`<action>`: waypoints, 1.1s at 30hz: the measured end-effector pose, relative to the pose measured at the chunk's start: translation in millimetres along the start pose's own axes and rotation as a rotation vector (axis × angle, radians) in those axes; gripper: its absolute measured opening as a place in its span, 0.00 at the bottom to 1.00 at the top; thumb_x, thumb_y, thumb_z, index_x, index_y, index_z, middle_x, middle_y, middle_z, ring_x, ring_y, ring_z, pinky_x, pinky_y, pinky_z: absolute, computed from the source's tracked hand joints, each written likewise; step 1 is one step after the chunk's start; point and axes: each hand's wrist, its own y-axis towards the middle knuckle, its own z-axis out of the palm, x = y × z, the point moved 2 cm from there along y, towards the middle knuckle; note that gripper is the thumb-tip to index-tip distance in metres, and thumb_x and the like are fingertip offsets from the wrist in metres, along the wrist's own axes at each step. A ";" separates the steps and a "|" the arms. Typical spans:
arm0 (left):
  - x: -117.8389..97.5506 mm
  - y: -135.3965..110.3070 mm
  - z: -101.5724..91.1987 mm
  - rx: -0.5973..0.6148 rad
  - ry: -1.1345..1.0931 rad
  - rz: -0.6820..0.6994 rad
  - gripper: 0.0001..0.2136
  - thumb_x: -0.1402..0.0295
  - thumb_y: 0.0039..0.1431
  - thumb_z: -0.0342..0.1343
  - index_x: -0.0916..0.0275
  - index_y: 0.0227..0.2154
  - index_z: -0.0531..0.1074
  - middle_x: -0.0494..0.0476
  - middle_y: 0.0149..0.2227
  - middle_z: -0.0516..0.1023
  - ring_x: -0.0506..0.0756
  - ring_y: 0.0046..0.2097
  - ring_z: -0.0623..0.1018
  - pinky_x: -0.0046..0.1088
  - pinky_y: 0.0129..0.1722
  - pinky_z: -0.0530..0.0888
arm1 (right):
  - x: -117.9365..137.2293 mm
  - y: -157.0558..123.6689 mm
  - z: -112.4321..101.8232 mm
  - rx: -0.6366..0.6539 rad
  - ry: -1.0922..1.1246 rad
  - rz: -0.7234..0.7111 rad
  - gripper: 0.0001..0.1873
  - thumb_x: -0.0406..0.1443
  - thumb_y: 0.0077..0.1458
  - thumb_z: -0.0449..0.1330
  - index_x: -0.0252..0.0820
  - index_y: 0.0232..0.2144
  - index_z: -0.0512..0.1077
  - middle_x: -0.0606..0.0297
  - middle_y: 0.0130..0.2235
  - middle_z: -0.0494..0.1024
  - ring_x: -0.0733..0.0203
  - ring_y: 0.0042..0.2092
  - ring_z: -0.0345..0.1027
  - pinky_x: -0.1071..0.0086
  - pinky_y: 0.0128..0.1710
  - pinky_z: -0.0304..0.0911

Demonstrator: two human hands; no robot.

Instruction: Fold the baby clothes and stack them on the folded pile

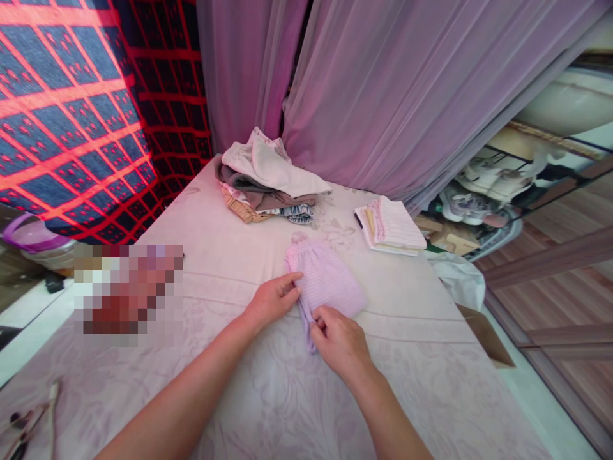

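Observation:
A pair of lilac ribbed trousers [330, 275] with a gathered elastic waistband lies folded on the cloth-covered table [268, 409]. My left hand [272, 300] rests at its left edge, index finger and thumb stretched out and apart, the tips touching the fabric. The other fingers are tucked underneath and partly hidden. At the near edge, my right hand [338, 335] is closed in a pinch on the lilac fabric. A narrow folded strip of it hangs out between my two hands, toward me.
Behind is a loose heap of clothes [268, 166]. A neat stack of folded clothes [393, 227] sits to the right. A blurred-out reddish object [129, 294] lies left, with a cable [52, 409] nearer me. Purple curtains [364, 89] border the back; shoes [467, 204] fill a rack at right.

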 end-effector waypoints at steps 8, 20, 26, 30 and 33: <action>2.4 2.5 -0.3 -0.055 -0.106 -0.102 0.20 0.64 0.57 0.53 0.59 0.53 0.72 0.52 0.31 0.78 0.48 0.24 0.73 0.22 0.23 0.70 | -24.2 7.0 10.7 0.116 0.470 0.123 0.07 0.37 0.50 0.56 0.43 0.31 0.72 0.71 0.24 0.74 0.66 0.25 0.65 0.74 0.27 0.56; -9.0 3.4 -4.8 -0.071 -0.318 -0.245 0.22 0.71 0.59 0.52 0.63 0.57 0.67 0.51 0.28 0.75 0.46 0.23 0.72 0.17 0.18 0.67 | -28.2 10.0 9.9 0.201 0.474 0.092 0.09 0.38 0.51 0.57 0.42 0.31 0.76 0.67 0.28 0.79 0.63 0.30 0.70 0.72 0.31 0.60; 0.9 6.6 -2.1 -0.089 -0.249 -0.234 0.25 0.70 0.59 0.53 0.62 0.60 0.63 0.58 0.43 0.78 0.47 0.27 0.75 0.20 0.20 0.70 | -10.1 1.5 0.9 0.184 0.206 -0.009 0.10 0.33 0.54 0.55 0.45 0.36 0.75 0.67 0.35 0.78 0.64 0.35 0.69 0.72 0.35 0.58; 0.9 4.6 -7.4 -0.191 -0.031 -0.038 0.24 0.69 0.59 0.52 0.58 0.59 0.64 0.63 0.66 0.57 0.50 0.35 0.79 0.29 0.34 0.78 | 0.3 -2.0 0.6 0.145 0.073 -0.007 0.09 0.32 0.55 0.55 0.46 0.37 0.73 0.68 0.35 0.77 0.65 0.35 0.68 0.73 0.36 0.56; -8.3 -0.8 -9.9 -0.188 0.271 0.239 0.20 0.70 0.60 0.51 0.58 0.55 0.69 0.60 0.66 0.58 0.60 0.56 0.71 0.43 0.57 0.68 | 0.0 -1.4 2.5 0.135 0.104 -0.040 0.09 0.33 0.55 0.55 0.45 0.37 0.73 0.68 0.34 0.77 0.66 0.34 0.68 0.73 0.35 0.55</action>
